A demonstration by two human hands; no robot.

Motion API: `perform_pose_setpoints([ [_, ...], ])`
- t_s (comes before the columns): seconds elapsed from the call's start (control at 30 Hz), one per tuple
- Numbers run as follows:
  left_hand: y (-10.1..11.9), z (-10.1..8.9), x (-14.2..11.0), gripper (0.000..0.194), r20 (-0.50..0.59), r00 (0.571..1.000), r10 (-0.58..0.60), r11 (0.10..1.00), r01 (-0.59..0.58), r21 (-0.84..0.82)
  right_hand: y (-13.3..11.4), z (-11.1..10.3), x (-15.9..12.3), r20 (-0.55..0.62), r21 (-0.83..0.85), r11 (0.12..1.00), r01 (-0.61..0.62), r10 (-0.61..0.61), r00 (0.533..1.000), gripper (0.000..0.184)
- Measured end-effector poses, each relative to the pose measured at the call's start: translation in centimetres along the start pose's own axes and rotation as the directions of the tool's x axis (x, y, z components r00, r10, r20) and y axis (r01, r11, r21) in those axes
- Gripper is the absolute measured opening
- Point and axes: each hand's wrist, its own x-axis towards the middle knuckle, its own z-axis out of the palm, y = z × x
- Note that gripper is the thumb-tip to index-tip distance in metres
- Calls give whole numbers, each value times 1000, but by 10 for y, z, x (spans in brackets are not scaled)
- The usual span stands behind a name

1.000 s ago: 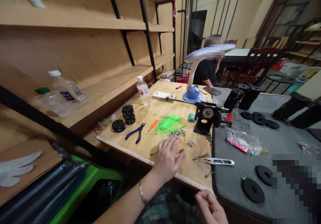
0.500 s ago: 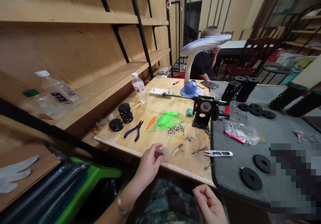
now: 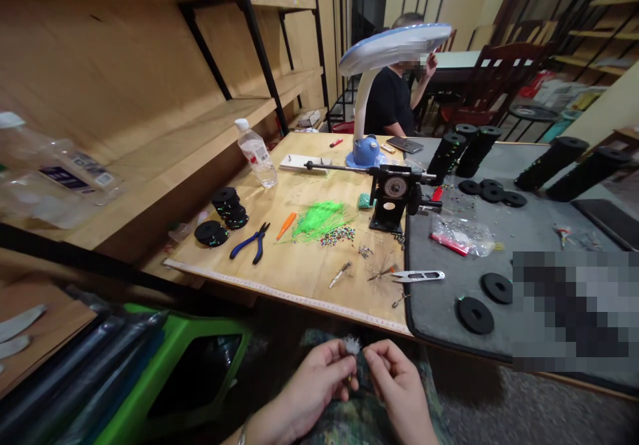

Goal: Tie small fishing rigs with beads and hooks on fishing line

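Observation:
My left hand (image 3: 322,375) is closed in a pinch around a small whitish tuft of fine strands (image 3: 352,344), above my lap. Right beside it, my right hand (image 3: 397,378) has thumb and forefinger pressed together near the tuft; anything between those fingertips is too small to make out. On the table edge nearest my hands lie a small pale tool with wiry strands (image 3: 341,275), a dark wiry bundle (image 3: 382,271) and silver thread snips (image 3: 420,276). Behind them are tiny coloured beads (image 3: 338,235) and a heap of bright green strands (image 3: 322,220).
Blue-handled pliers (image 3: 252,242), an orange-handled tool (image 3: 286,225) and black foam spools (image 3: 212,233) lie left. A black winding device (image 3: 392,199) and lamp (image 3: 367,151) stand behind. More spools (image 3: 474,315) rest on the grey mat (image 3: 449,328). A person (image 3: 392,102) sits beyond.
My left hand has come down from the table edge to my lap with the tuft. My right hand has moved up beside it, and the view has tilted down.

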Motion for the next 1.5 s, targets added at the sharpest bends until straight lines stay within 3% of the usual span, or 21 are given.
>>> perform_pose_setpoints([
  [0.47,-2,4,-1,36,8,999,42,996,-42,84,7,-2,2,-2,-167,973,160,-162,987,39],
  [0.93,-6,10,1,36,-65,998,7,998,-10,-58,8,1,1,26,-118,987,111,-108,994,40],
  [1.17,-5,8,4,36,-128,991,42,999,-46,-28,13,-6,3,-51,-185,974,132,-143,988,41],
  [1.5,-8,6,5,37,-140,990,21,995,-34,-92,8,-5,-4,151,-242,948,209,-176,973,30],
])
